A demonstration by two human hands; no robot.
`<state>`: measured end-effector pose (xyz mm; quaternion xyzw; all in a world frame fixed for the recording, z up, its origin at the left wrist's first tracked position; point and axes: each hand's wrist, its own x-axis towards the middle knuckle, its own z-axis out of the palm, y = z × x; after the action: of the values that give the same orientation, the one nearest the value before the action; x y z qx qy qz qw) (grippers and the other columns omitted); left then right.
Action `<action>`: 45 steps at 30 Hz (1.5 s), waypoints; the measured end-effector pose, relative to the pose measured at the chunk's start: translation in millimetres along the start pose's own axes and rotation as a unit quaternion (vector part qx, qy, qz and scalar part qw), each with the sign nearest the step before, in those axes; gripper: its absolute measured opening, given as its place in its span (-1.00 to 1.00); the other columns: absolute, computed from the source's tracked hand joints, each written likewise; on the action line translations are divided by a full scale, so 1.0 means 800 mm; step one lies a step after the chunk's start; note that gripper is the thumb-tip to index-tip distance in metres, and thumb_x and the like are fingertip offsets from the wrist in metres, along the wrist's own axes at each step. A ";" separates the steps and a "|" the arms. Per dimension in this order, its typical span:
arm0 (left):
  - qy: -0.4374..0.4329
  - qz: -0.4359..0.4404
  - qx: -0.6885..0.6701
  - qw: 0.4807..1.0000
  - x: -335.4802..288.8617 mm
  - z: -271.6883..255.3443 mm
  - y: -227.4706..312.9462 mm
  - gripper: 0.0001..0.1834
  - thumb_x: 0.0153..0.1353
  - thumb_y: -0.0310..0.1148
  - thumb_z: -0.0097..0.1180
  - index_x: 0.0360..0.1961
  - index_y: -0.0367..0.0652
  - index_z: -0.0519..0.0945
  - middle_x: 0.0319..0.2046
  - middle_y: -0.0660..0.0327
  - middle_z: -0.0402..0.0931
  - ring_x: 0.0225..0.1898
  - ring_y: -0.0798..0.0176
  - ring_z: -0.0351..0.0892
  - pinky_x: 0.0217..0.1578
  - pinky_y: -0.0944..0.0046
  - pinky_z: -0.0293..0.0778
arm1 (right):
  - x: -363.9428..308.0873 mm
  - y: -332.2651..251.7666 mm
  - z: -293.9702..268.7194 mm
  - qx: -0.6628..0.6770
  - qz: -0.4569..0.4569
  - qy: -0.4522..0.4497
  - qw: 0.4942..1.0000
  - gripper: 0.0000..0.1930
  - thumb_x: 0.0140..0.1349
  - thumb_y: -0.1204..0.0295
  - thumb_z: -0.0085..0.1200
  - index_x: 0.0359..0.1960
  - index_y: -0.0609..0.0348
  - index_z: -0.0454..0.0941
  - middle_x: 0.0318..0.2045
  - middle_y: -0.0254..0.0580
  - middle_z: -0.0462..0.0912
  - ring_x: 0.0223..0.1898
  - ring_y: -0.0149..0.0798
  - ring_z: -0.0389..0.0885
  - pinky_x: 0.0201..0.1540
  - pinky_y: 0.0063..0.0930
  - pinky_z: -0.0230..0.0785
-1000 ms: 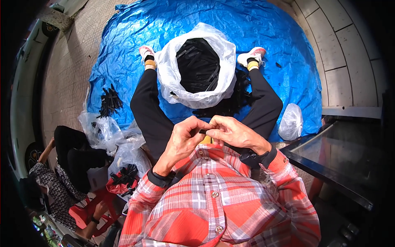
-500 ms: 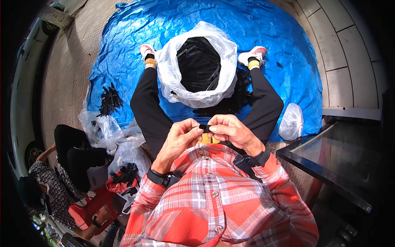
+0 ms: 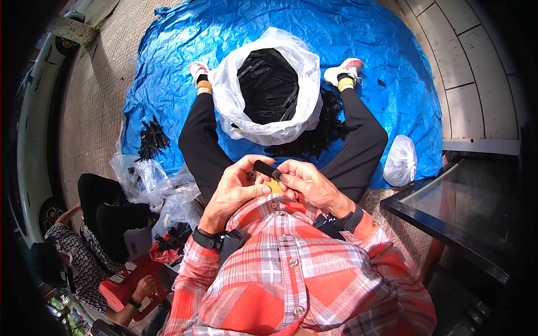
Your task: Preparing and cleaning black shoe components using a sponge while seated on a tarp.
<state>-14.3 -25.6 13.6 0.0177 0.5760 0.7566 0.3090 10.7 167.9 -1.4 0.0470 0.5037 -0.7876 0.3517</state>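
Note:
A short, dark black strip (image 3: pixel 264 168) with a fabric look slants between my hands, just above my lap. My right hand (image 3: pixel 309 182) pinches its lower right end between thumb and fingertips. At the strip's upper left end, the index finger of my left hand (image 3: pixel 238 185) touches it, while the left thumb stands apart below. My other left fingers are curled and partly hidden behind the strip. Past my hands, a white plastic bag (image 3: pixel 223 101) stands open between my legs, filled with long black strips (image 3: pixel 269 89). More loose black strips (image 3: pixel 322 131) lie beside it.
A blue tarp (image 3: pixel 168 67) spreads under my feet. Another bunch of black strips (image 3: pixel 151 140) lies at its left, near clear plastic bags (image 3: pixel 140 176). A tied white bag (image 3: pixel 400 162) sits right, by a dark glossy table (image 3: pixel 448 207). A person (image 3: pixel 78 252) sits left beside a red stool (image 3: pixel 134 283).
The strip, earlier pinched by both hands, now slants up to the left and shows more length. My left thumb has moved off it and down. The neighbouring person's hand has risen slightly.

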 end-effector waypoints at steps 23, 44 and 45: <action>0.035 0.140 -0.055 0.988 0.019 0.002 -0.046 -0.76 -0.14 -0.48 0.32 -0.43 -0.25 0.52 -0.46 0.30 0.41 -0.42 0.46 0.40 -0.36 0.49 0.31 | 0.013 -0.015 0.009 0.174 -0.001 0.035 0.984 -0.82 0.10 0.44 0.12 -0.36 0.30 0.44 -0.56 -0.31 0.50 -0.60 -0.56 0.43 -0.57 -0.78 0.19; 0.016 -0.020 -0.151 0.988 0.011 0.017 -0.028 -0.64 -0.09 -0.55 0.29 -0.21 -0.23 0.50 -0.44 0.36 0.45 -0.40 0.48 0.44 -0.30 0.49 0.38 | 0.006 -0.021 0.003 -0.138 -0.035 0.071 0.987 -0.71 0.20 0.24 0.04 -0.40 0.28 0.43 -0.54 -0.32 0.50 -0.56 -0.56 0.42 -0.55 -0.68 0.28; 0.016 -0.019 -0.150 0.988 0.009 0.015 -0.028 -0.64 -0.09 -0.55 0.29 -0.21 -0.23 0.50 -0.44 0.36 0.45 -0.40 0.48 0.44 -0.30 0.49 0.38 | 0.007 -0.015 0.004 -0.149 -0.054 0.101 0.982 -0.70 0.20 0.24 0.04 -0.41 0.29 0.43 -0.53 -0.31 0.51 -0.56 -0.56 0.41 -0.56 -0.66 0.28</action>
<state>-5.8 -8.1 -4.1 -0.0524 0.4609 0.8286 0.3133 0.6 165.8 6.7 0.0457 0.6501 -0.7127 0.2595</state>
